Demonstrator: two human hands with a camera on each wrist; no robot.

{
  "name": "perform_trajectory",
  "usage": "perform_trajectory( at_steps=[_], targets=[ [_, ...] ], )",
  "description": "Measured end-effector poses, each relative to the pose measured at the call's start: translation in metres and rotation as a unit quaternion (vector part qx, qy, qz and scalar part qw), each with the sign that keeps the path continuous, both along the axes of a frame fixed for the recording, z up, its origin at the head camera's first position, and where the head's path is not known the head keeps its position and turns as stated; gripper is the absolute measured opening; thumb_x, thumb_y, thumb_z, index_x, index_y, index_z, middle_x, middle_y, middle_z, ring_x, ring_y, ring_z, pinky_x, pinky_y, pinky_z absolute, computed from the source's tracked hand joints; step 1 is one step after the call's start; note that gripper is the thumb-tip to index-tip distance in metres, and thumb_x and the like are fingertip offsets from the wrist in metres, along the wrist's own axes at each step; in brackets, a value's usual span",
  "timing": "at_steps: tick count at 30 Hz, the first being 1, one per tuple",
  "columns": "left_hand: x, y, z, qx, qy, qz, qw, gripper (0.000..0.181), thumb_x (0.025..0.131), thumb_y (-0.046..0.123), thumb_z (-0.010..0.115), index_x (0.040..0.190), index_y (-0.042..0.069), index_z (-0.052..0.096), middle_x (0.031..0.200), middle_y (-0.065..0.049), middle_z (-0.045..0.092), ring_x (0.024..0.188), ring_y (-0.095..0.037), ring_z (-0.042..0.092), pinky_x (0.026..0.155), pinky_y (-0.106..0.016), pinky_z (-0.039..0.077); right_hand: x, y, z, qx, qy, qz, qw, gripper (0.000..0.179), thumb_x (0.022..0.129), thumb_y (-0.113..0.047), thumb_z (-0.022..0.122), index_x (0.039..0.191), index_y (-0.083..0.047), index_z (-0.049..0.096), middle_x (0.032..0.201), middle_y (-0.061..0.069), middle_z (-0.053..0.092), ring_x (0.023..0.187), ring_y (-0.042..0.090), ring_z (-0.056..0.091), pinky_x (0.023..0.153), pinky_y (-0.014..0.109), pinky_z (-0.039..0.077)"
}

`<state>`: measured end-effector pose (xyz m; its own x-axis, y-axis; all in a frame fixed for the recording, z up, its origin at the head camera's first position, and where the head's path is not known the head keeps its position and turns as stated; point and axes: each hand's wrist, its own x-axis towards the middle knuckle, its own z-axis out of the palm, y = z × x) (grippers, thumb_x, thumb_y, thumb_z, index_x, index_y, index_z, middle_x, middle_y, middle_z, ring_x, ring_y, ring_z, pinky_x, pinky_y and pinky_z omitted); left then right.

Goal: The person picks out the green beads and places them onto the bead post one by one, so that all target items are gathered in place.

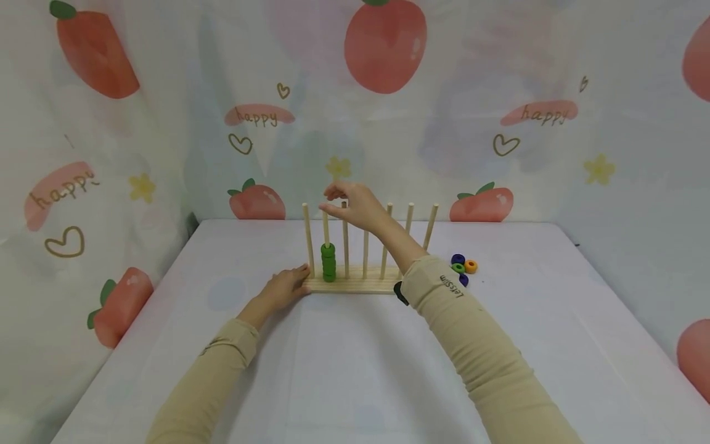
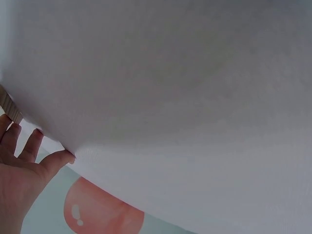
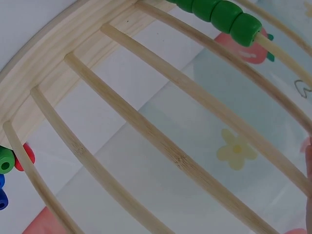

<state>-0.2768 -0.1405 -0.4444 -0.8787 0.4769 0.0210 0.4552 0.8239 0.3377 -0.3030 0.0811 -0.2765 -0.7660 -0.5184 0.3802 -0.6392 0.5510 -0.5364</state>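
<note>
A wooden peg rack (image 1: pixel 360 285) stands on the table with a row of upright pegs. Several green beads (image 1: pixel 329 264) are stacked on the second peg from the left, its upper part bare. My right hand (image 1: pixel 357 206) hovers at the top of that peg, thumb and fingers apart with nothing visible between them. In the right wrist view only a sliver of its fingers (image 3: pixel 309 168) shows at the right edge. At the rack's left end, my left hand (image 1: pixel 283 287) touches the base with fingers extended; the left wrist view shows those fingers (image 2: pixel 31 146) by the wood.
Right of the rack lie several loose beads, among them an orange bead (image 1: pixel 471 266), a green bead (image 1: pixel 458 268) and a blue one (image 1: pixel 458 259). A red bead (image 3: pixel 25 157) shows in the right wrist view. Patterned cloth walls surround the white table (image 1: pixel 344 370).
</note>
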Motion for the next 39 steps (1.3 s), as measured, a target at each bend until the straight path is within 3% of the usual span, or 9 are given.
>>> perform_trajectory(
  at_steps=[17, 27, 39],
  targets=[
    [0.005, -0.007, 0.001, 0.003, -0.007, 0.013, 0.9999, 0.055, 0.094, 0.027, 0.057, 0.138, -0.002, 0.044, 0.147, -0.019, 0.038, 0.127, -0.045, 0.043, 0.096, -0.068, 0.034, -0.003, -0.007, -0.002, -0.007, 0.001, 0.017, 0.9998, 0.033, 0.092, -0.022, 0.062, 0.115, 0.002, 0.06, 0.116, 0.018, 0.064, 0.112, 0.029, 0.059, 0.1, 0.04, 0.046],
    [0.0, 0.001, -0.002, 0.018, -0.014, 0.013, 0.9997, 0.056, 0.093, 0.027, 0.058, 0.139, -0.001, 0.043, 0.148, -0.017, 0.037, 0.129, -0.044, 0.042, 0.097, -0.072, 0.029, 0.005, 0.014, 0.002, -0.119, -0.046, 0.05, 0.9905, 0.028, 0.094, -0.007, 0.056, 0.118, 0.008, 0.059, 0.123, 0.024, 0.06, 0.123, 0.031, 0.052, 0.108, 0.035, 0.038],
    [-0.003, 0.0, -0.004, 0.003, -0.014, 0.016, 0.9998, 0.056, 0.093, 0.027, 0.058, 0.14, 0.001, 0.043, 0.149, -0.015, 0.037, 0.128, -0.043, 0.043, 0.098, -0.069, 0.032, 0.024, 0.025, 0.005, -0.132, -0.016, 0.07, 0.9887, 0.029, 0.092, -0.006, 0.06, 0.119, 0.005, 0.06, 0.123, 0.02, 0.061, 0.12, 0.029, 0.055, 0.106, 0.033, 0.041]
  ],
)
